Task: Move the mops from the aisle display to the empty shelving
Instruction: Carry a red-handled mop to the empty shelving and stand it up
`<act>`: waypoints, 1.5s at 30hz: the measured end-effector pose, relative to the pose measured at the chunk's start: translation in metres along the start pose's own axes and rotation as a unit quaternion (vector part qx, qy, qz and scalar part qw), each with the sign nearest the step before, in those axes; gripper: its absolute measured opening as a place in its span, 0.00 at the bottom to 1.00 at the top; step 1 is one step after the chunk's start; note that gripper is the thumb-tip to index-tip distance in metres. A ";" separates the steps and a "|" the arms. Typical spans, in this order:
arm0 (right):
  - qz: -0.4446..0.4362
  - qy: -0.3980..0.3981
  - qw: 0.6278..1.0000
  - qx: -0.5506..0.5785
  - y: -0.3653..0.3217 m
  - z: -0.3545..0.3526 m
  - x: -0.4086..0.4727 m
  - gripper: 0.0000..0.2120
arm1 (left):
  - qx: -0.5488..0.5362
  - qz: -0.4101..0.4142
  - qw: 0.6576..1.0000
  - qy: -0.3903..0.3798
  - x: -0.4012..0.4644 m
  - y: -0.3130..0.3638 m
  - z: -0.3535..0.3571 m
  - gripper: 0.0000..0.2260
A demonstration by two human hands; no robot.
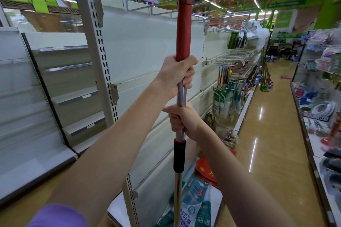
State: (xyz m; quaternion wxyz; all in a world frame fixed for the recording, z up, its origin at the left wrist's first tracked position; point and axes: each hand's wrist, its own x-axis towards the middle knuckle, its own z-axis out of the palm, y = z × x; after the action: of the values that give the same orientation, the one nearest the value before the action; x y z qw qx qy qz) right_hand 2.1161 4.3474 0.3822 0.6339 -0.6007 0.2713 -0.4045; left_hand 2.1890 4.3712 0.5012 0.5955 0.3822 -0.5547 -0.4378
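Observation:
I hold one mop (183,29) upright in front of me, with a red handle grip on top, a steel pole and a black and red collar lower down. My left hand (176,75) grips the pole at the bottom of the red grip. My right hand (181,119) grips the steel pole just below, above the collar. The mop's packaged head (191,206), in a teal and white wrapper, shows at the bottom. White empty shelving (144,55) stands directly behind the pole. More mops (265,77) stand far down the aisle.
A slotted metal upright (100,51) of the shelving stands left of the pole, and wire hooks (166,3) jut out above. Red mats (205,169) lie on the base shelf. Stocked racks (321,79) line the right side. The glossy aisle floor (273,134) runs between.

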 end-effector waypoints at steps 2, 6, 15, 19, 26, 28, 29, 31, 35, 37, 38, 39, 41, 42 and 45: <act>-0.002 0.001 1.000 0.003 0.005 0.000 0.000 0.24 | 0.001 -0.006 1.000 0.000 0.001 -0.004 -0.001 0.14; -0.001 -0.001 1.000 0.009 0.010 -0.004 0.001 0.24 | 0.002 -0.016 1.000 -0.002 0.002 -0.009 0.000 0.15; -0.034 -0.037 0.993 -0.111 0.048 -0.022 -0.011 0.10 | 0.007 -0.014 1.000 0.012 0.002 -0.006 0.003 0.15; 0.006 -0.067 0.991 -0.116 0.079 -0.027 -0.021 0.16 | 0.008 -0.005 1.000 0.012 0.004 0.002 0.001 0.15; 0.032 -0.052 0.992 -0.108 0.096 -0.021 -0.022 0.11 | 0.001 -0.002 1.000 0.015 0.008 0.004 -0.005 0.14; 0.040 -0.045 0.995 -0.085 0.099 -0.021 -0.021 0.11 | 0.001 -0.002 1.000 0.010 0.007 0.004 -0.004 0.14; 0.040 -0.044 0.995 -0.076 0.099 -0.021 -0.021 0.11 | 0.001 -0.002 1.000 0.010 0.007 0.004 -0.003 0.15; 0.038 -0.042 0.996 -0.065 0.100 -0.021 -0.019 0.12 | 0.001 -0.002 1.000 0.010 0.007 0.004 -0.003 0.15; 0.020 -0.058 0.996 -0.065 0.085 -0.021 -0.019 0.11 | 0.001 0.003 1.000 0.016 0.009 0.009 -0.004 0.16; -0.001 -0.056 0.998 -0.034 0.064 -0.017 -0.017 0.11 | 0.004 0.003 1.000 0.016 0.010 0.009 -0.003 0.16; -0.016 -0.048 0.998 -0.025 0.051 -0.016 -0.014 0.11 | 0.005 0.001 1.000 0.016 0.010 0.007 -0.001 0.16; -0.029 -0.035 0.999 -0.029 0.038 -0.015 -0.010 0.13 | 0.006 -0.003 1.000 0.017 0.010 0.004 0.000 0.16; -0.038 -0.016 0.998 -0.040 0.015 -0.011 -0.003 0.18 | 0.008 -0.007 1.000 0.019 0.009 -0.003 0.003 0.15; -0.026 -0.013 0.999 -0.032 0.008 -0.010 0.000 0.21 | 0.009 -0.008 1.000 0.019 0.009 -0.006 0.004 0.15; 0.022 -0.018 1.000 0.012 0.004 -0.010 0.002 0.25 | 0.010 -0.011 1.000 0.011 0.008 -0.006 0.004 0.16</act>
State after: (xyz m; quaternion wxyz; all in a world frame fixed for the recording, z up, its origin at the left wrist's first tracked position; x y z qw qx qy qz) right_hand 2.1099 4.3401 0.3778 0.6551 -0.5939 0.2679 -0.3826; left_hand 2.1844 4.3615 0.4987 0.5928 0.3986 -0.5485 -0.4346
